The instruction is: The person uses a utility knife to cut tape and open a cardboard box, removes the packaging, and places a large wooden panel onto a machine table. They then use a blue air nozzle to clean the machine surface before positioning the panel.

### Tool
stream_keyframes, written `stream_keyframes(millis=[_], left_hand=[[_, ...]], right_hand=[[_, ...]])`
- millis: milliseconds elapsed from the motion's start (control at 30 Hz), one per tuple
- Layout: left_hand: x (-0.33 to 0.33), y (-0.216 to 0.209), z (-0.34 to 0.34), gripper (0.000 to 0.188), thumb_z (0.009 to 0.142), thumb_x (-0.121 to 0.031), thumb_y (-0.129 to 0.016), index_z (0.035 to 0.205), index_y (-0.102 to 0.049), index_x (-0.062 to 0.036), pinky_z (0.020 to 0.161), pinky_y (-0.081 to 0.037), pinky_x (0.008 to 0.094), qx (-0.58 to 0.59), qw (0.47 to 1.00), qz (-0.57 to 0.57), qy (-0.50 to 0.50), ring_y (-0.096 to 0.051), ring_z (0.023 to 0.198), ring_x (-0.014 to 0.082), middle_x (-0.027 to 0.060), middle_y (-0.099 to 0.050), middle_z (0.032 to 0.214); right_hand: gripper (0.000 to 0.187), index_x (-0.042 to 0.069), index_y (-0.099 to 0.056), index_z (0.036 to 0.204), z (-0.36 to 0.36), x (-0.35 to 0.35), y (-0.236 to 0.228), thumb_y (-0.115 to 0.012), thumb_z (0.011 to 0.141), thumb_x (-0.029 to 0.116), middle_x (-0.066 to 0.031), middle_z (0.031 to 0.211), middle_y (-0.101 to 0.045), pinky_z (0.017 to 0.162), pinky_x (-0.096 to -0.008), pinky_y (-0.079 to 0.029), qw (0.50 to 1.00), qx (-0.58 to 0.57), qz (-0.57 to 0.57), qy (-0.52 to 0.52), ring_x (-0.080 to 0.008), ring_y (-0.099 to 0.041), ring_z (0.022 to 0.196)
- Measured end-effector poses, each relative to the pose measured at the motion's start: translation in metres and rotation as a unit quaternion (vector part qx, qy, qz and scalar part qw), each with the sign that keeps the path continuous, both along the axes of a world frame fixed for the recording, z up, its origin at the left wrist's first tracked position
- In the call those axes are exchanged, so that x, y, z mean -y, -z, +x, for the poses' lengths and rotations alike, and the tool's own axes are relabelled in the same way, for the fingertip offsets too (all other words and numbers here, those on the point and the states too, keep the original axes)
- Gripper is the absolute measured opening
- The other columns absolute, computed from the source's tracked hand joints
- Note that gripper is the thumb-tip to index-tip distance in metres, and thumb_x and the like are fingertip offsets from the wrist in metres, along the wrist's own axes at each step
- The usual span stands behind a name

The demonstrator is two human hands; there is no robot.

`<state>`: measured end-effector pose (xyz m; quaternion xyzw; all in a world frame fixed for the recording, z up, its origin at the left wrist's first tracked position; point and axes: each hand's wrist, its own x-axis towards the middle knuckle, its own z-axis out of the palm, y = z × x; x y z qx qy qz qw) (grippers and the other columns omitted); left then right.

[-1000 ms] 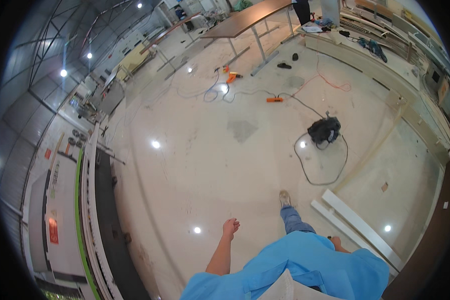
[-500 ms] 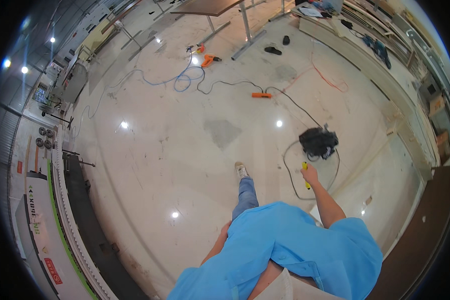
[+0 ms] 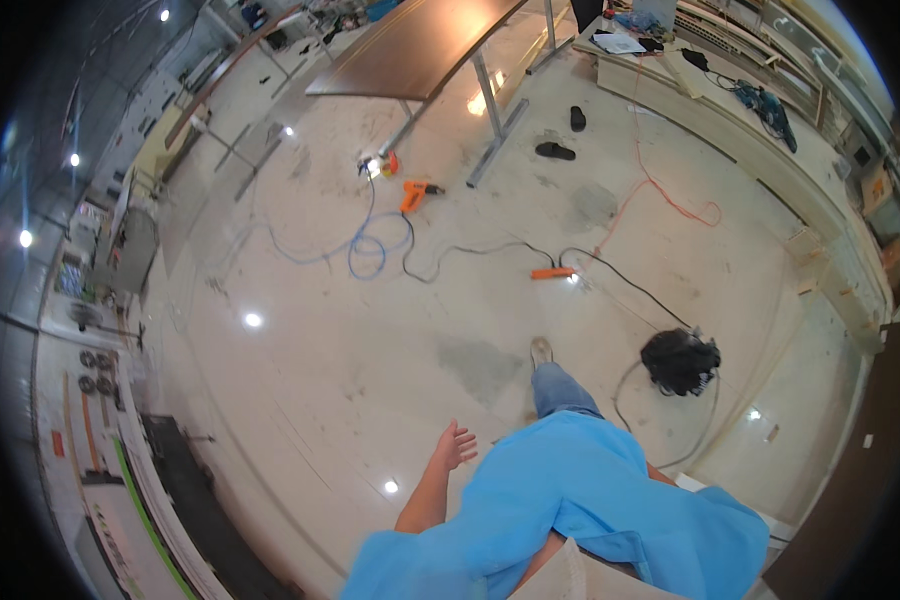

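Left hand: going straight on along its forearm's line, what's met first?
First in line for the left hand: the dark grey patch on the floor; the way there looks free, though hand height is unclear.

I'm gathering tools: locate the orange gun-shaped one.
In the head view, the orange gun-shaped tool lies on the floor above and slightly left of centre, right of the blue cord.

Floor (image 3: 330,370) pale, glossy, scuffed: black bundle (image 3: 680,364) near right; orange power strip (image 3: 553,273) farther off, looped blue hose (image 3: 367,262) to its left, orange power tool (image 3: 416,197) beyond; two dark sandals (image 3: 555,151) far, red cord (image 3: 688,213) right of them. Bench (image 3: 660,112), far right, carries papers (image 3: 618,43) and a teal power tool (image 3: 768,112).
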<state>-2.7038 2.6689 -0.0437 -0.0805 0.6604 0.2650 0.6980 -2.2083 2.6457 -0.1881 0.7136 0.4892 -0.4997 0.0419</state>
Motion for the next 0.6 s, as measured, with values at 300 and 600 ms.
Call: stream_keyframes(millis=[300,600], left_hand=[[-0.330,0.001,-0.070,0.051,0.098,-0.036,-0.047,0.133,-0.044,0.0008,0.098,-0.047,0.0400,-0.110,0.983,0.142,0.039,-0.056,0.118,0.0301,0.0212,-0.053,0.133],[-0.539,-0.017,-0.055,0.030,0.094,-0.022,-0.057,0.114,-0.056,-0.0009,0.071,-0.051,0.0296,-0.219,0.938,0.261,0.063,-0.065,0.083,0.0183,0.0109,-0.065,0.099]], right_hand=[[0.025,0.000,-0.055,0.105,-0.079,-0.263,-0.002,-0.057,0.088,0.018,-0.0173,0.075,-0.063,0.049,-0.0374,-0.048,0.992,-0.048,-0.030,0.117,-0.0233,-0.060,0.055],[0.024,0.004,-0.047,0.107,-0.092,-0.640,-0.131,-0.055,0.091,0.020,-0.0151,0.073,-0.062,0.043,-0.0342,-0.043,0.920,-0.160,0.099,0.345,-0.0169,-0.052,0.048]])
